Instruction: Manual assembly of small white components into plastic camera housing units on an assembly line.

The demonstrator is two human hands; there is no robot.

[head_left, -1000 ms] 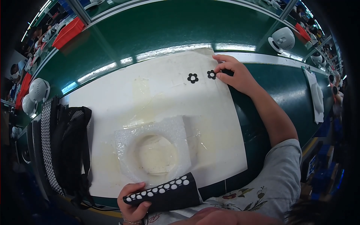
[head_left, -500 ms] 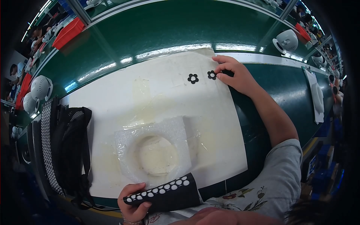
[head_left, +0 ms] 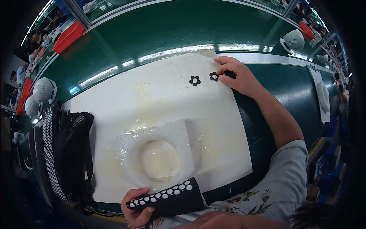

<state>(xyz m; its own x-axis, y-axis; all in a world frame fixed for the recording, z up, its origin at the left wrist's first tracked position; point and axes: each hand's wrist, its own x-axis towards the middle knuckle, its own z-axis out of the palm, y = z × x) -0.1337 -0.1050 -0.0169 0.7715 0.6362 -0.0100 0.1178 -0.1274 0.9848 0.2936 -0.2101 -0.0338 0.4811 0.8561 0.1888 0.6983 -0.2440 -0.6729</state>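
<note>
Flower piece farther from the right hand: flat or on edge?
Flat: that black flower piece shows its full petal outline on the white sheet.

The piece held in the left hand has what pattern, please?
The piece is black with white spots along one edge; head view.

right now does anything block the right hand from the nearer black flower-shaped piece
Nothing visible does: the right hand is at the right edge of the small black flower-shaped piece with a white centre. The other black flower-shaped piece lies to its left.
</note>
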